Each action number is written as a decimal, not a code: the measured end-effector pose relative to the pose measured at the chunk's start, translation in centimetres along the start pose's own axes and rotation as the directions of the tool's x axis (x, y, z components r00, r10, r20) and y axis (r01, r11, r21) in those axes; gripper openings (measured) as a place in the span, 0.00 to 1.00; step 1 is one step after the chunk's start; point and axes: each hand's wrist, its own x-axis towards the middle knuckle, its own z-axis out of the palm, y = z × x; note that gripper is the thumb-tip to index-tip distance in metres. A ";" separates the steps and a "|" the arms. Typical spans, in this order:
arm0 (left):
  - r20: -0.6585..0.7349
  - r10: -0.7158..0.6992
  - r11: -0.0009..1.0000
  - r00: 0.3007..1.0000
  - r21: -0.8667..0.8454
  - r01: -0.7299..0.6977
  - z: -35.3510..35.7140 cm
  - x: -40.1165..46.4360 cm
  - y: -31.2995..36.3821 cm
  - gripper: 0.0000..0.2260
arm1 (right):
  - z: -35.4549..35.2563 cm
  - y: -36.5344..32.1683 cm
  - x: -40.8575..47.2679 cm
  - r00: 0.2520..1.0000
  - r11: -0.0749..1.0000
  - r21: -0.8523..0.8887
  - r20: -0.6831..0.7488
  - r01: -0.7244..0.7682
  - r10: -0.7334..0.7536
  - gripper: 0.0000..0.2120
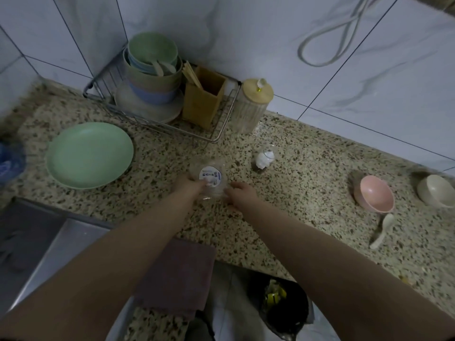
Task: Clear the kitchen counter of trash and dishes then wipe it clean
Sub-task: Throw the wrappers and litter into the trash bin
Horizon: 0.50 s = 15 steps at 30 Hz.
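Gripping clear plastic bottle [209,179] on speckled counter [295,193]: left hand [189,184] grasping it; right hand [240,193] touching, grip unclear.

On the counter [307,168]: one green plate [89,155], two loose bowls, pink [376,194] and cream [437,190], one loose spoon [381,231], two clear plastic cups [209,179] [264,157], one folded cloth [177,274], one lidded jar [252,107].

This is a home kitchen. A speckled stone table [307,168] meets white tiled walls [246,33], with a steel sink [49,244] at its left edge and a wire rack [221,124] in the corner holding stacked bowls [152,62] and chopsticks [190,73]. A green plate [89,155], a pink bowl [375,194] and a spoon [382,230] lie about.
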 end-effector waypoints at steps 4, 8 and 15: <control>0.089 0.031 0.998 0.996 -0.058 -0.026 0.7 -1.0 0.8 0.16 | -0.6 0.1 -1.0 1.000 0.995 0.103 0.015 0.011 -0.013 0.12; 0.115 0.065 0.998 0.991 -0.032 -0.062 2.4 -2.6 1.7 0.14 | -2.1 0.7 -2.2 0.999 0.986 0.166 0.012 0.032 -0.034 0.05; 0.239 0.243 0.945 0.940 0.162 -0.285 10.5 -12.7 -0.4 0.08 | -12.5 8.6 -7.9 0.975 0.949 0.273 -0.196 0.157 -0.104 0.32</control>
